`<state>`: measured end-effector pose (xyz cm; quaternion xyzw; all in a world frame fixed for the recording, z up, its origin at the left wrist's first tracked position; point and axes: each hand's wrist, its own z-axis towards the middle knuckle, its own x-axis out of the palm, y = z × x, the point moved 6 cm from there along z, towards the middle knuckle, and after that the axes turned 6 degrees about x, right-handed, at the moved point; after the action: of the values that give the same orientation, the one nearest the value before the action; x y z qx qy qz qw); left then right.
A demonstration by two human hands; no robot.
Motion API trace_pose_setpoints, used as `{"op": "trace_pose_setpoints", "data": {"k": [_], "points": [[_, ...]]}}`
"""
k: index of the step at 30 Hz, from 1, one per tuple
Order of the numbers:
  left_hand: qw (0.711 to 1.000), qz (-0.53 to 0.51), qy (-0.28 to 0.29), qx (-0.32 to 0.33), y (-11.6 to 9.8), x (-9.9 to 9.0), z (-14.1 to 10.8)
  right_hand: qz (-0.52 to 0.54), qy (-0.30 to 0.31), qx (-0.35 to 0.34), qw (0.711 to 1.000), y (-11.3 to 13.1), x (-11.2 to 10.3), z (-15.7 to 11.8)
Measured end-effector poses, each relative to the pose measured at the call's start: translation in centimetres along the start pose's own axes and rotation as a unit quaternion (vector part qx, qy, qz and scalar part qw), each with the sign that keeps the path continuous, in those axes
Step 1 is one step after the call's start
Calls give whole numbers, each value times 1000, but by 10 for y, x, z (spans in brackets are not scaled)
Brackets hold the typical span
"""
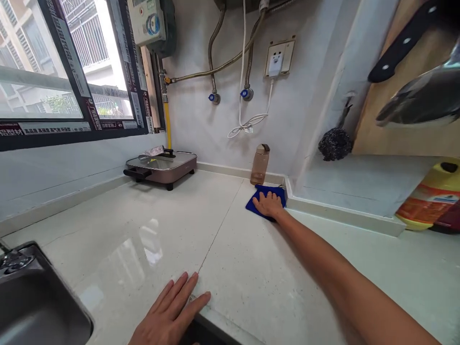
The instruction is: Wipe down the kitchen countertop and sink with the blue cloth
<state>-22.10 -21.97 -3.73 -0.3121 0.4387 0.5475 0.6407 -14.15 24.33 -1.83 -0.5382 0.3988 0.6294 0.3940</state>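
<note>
A dark blue cloth [261, 211] lies on the white countertop [201, 215] near the back corner. My right hand [269, 205] presses flat on it from above, fingers spread, the arm stretched out from the lower right. Just behind the cloth stands an upright brown translucent bottle [259, 165]. At the counter's front edge my left hand [172, 309] rests palm down with its fingers apart, holding nothing.
A flat electric pan [163, 167] with a glass lid stands at the back left. The sink [39, 302] is at the lower left. Yellow-capped bottles [431, 196] stand at the right, below a hanging board [373, 124] and knife.
</note>
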Motion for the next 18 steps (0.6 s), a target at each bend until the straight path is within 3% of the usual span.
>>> {"op": "trace_pose_setpoints", "data": {"k": [8, 11, 14, 18], "points": [[1000, 20, -10, 11, 4, 17, -5, 15, 6, 62, 998, -4, -1, 41], [1000, -2, 13, -16, 3, 16, -3, 17, 9, 73, 997, -6, -1, 44], [996, -37, 51, -58, -2, 6, 4, 12, 5, 61, 998, -5, -1, 34], [988, -83, 82, -100, -10, -19, 14, -6, 2, 16, 1000, 6, -1, -4]]}}
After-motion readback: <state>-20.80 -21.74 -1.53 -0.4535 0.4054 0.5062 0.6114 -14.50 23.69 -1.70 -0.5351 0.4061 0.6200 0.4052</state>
